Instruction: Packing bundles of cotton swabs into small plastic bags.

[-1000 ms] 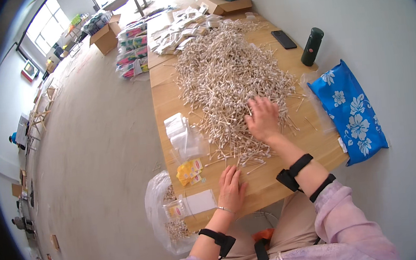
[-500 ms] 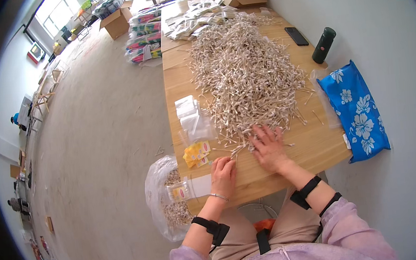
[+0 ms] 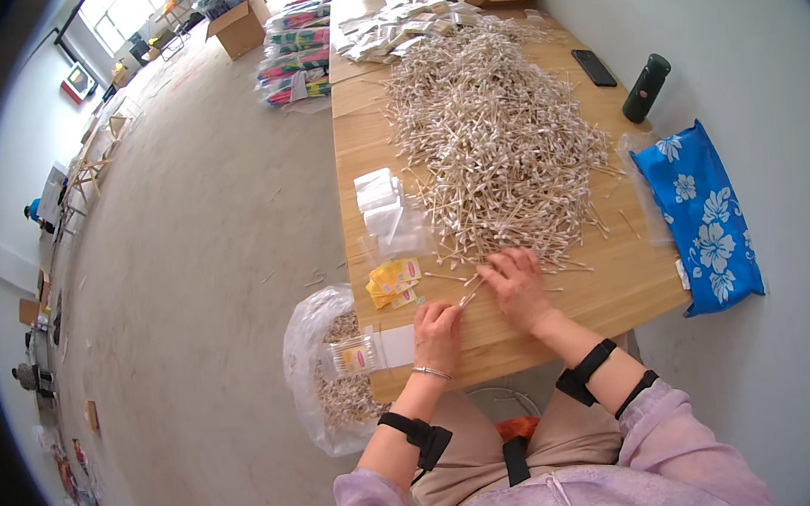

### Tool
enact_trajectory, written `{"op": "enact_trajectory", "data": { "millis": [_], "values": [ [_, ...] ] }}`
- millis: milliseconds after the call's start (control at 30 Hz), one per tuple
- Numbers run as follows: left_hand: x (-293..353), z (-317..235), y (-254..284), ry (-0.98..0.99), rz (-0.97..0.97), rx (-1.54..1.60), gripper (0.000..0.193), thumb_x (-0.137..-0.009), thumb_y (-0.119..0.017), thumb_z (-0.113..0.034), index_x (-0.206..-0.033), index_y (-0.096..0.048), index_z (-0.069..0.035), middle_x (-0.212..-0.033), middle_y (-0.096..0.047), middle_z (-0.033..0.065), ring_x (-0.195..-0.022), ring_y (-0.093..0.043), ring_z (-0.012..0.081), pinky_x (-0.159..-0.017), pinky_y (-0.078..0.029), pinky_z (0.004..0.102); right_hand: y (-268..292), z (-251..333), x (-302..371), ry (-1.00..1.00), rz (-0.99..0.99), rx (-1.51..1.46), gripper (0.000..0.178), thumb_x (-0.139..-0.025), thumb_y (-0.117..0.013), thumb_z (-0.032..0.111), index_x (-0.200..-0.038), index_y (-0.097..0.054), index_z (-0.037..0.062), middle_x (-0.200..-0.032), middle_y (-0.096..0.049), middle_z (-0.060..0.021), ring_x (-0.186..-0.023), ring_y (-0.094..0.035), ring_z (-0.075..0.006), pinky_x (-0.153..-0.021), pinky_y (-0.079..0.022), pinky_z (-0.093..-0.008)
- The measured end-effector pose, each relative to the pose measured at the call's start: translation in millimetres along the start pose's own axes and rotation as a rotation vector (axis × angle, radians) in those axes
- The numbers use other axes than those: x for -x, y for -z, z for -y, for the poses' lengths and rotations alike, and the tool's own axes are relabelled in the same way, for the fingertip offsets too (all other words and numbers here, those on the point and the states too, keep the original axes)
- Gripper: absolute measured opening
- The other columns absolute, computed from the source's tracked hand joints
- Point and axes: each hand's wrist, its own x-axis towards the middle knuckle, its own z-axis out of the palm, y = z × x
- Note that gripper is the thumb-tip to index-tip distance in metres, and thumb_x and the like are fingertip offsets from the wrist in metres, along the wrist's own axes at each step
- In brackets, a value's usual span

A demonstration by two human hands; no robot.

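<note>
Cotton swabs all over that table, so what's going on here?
A person sits at a wooden table with both hands by a big pile of cotton swabs. The right hand is at the pile's near edge. A few loose swabs lie at the left hand's fingertips; whether it grips them is unclear. To its left is a clear packet of swabs, with yellow cards farther up.

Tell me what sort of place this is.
Probably a packing workshop: a large pile of cotton swabs lies on a wooden table, with clear plastic bags to its left, and bundles in plastic are stacked beside the table.
</note>
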Motion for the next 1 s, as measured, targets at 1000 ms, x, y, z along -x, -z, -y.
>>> {"op": "enact_trajectory", "data": {
  "millis": [1000],
  "values": [
    [23.7, 7.6, 30.4, -0.081, 0.068, -0.212, 0.006, -0.077, -0.065, -0.011, -0.083, -0.064, -0.009, -0.084, -0.06, 0.0056, -0.088, -0.057, 0.0249, -0.079, -0.048, 0.0357, -5.0, 24.8, -4.1, -0.095, -0.035, -0.154, 0.014, -0.075, -0.069, 0.016, -0.089, -0.069, 0.0154, -0.095, -0.058, 0.0004, -0.099, -0.05, -0.0204, -0.096, -0.031, -0.0393]
  ]
}}
